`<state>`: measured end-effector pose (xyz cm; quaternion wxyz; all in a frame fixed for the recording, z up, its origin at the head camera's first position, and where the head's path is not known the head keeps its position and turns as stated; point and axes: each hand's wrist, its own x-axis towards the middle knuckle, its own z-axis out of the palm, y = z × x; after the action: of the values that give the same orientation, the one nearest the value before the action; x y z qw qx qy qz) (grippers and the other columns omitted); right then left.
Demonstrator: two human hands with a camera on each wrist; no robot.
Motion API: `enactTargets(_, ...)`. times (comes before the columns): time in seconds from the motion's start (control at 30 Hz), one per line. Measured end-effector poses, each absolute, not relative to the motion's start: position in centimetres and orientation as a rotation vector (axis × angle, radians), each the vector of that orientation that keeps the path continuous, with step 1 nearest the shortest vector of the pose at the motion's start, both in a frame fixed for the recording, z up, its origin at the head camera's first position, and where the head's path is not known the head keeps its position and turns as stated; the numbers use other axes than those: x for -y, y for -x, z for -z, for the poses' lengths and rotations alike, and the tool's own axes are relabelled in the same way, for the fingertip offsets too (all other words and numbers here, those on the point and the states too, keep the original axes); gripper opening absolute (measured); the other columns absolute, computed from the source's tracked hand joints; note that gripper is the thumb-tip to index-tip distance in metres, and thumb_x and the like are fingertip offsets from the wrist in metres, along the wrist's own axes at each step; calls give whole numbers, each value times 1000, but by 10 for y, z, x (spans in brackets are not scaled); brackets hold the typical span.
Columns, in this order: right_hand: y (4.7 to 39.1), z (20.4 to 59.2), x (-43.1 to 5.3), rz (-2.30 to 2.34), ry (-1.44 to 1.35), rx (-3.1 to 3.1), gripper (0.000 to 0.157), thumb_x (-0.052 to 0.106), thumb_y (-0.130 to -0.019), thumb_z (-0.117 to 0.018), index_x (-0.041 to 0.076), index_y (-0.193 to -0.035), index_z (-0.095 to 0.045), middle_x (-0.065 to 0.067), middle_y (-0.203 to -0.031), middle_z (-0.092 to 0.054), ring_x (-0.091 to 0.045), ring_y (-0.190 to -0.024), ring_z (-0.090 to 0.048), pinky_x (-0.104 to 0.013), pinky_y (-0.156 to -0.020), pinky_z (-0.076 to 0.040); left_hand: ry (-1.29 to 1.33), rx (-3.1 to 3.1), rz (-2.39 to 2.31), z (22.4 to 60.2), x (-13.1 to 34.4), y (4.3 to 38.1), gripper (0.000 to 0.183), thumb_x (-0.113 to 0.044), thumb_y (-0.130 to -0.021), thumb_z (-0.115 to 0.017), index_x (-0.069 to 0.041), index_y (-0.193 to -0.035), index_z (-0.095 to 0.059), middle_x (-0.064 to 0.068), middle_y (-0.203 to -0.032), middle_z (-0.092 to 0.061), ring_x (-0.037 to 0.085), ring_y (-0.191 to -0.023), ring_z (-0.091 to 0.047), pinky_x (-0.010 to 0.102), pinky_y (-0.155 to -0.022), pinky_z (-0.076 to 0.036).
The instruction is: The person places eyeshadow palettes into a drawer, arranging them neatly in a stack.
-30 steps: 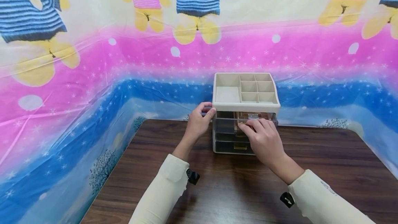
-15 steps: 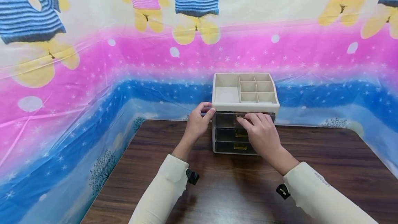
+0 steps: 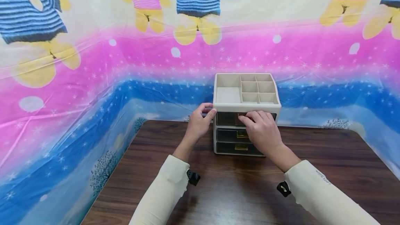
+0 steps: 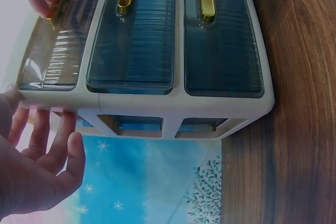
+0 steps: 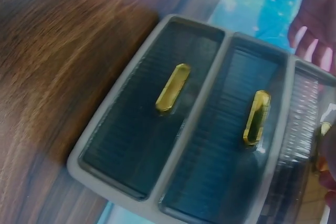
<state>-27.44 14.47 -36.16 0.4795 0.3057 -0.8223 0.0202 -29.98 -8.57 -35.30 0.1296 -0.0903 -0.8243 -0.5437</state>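
A cream desktop drawer organizer (image 3: 247,107) stands on the table, its three smoky clear drawers pushed in. My left hand (image 3: 199,122) holds its upper left corner, thumb at the front edge and fingertips against the side wall. At the front of the top drawer (image 3: 226,119), my right hand (image 3: 265,129) pinches the gold handle (image 4: 52,18), which its fingers mostly cover. Something tan (image 5: 311,200) shows dimly through that drawer's front in the right wrist view. The middle drawer (image 4: 134,51) and bottom drawer (image 4: 223,56) each carry a gold handle in plain sight.
Open compartments, one large and several small, form the organizer's top tray (image 3: 228,94). The dark wood-grain table (image 3: 218,186) extends in front and to both sides. A printed cloth (image 3: 162,68) hangs close behind the organizer and along the left.
The top drawer, pulled out a second ago with a brown patterned item visible inside, has slid back into the organizer under my right hand. My left hand has kept its place at the corner.
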Motion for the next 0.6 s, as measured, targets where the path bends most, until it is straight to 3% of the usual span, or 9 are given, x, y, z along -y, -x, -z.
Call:
enactTargets(0.2, 268, 356, -156, -137, -753, 2052, 21, 10, -85, -76, 7, -106, -78, -13, -98, -74, -35, -92, -68, -54, -79, -54, 262, 2394, 1582, 357, 88, 299, 36, -39, -102, -61, -16, -129, -66, 12, -121, -69, 29, -111, -66, 46, -91, -58)
enactTargets(0.4, 259, 351, -189, -311, -594, 2110, 36, 14, -86, -71, 4, -120, -70, -19, -108, -71, -41, -98, -65, -56, -79, -50, 309, 2498, 1428, 359, 99, 291, 38, -39, -104, -58, -14, -132, -63, 9, -126, -67, 27, -115, -65, 46, -98, -55)
enactTargets(0.6, 250, 354, -227, -423, -372, 2234, 41, 15, -89, -72, 0, -126, -66, -25, -117, -68, -46, -107, -60, -62, -81, -46, 305, 2684, 1157, 363, 116, 281, 48, -43, -104, -55, -16, -143, -56, 7, -142, -61, 27, -131, -58, 50, -109, -47)
